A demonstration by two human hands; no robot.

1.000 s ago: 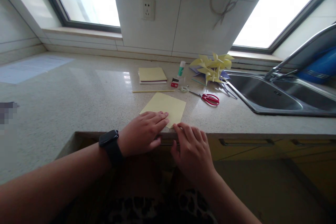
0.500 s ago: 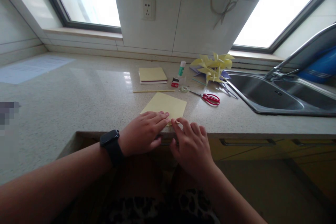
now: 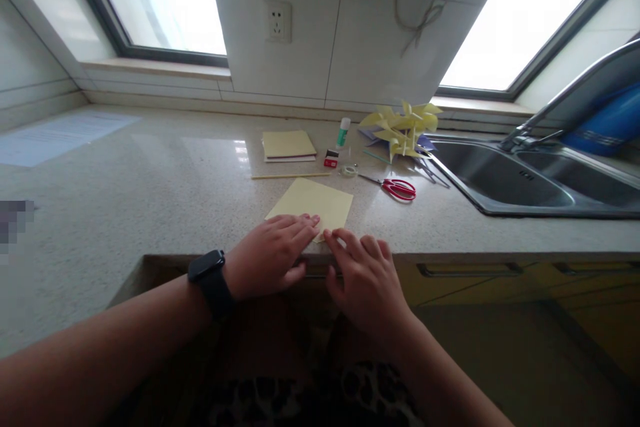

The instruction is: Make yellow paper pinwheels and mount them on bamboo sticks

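A yellow square sheet of paper point(image 3: 310, 200) lies at the counter's front edge, one corner pointing toward me. My left hand point(image 3: 273, 247), below a black watch point(image 3: 207, 267), rests with its fingers flat across the paper's near left part. My right hand point(image 3: 363, 267) touches the near corner with its index fingertip; its other fingers are loosely bent and its thumb stands apart, lower down. That corner looks folded over a little, though the fingertips partly hide it. Beyond the sheet lies a thin yellow stick point(image 3: 290, 176).
Behind are a stack of paper point(image 3: 289, 145), a glue stick point(image 3: 343, 132), a small red-and-black box point(image 3: 331, 159), a tape roll point(image 3: 349, 171) and red-handled scissors point(image 3: 399, 189). Yellow paper pinwheels point(image 3: 403, 127) lie by the sink point(image 3: 500, 177). Printed sheets point(image 3: 60, 137) lie far left.
My right index finger has shifted slightly left along the near corner, and the fingers beside it have come down a little. The camera view has moved slightly.
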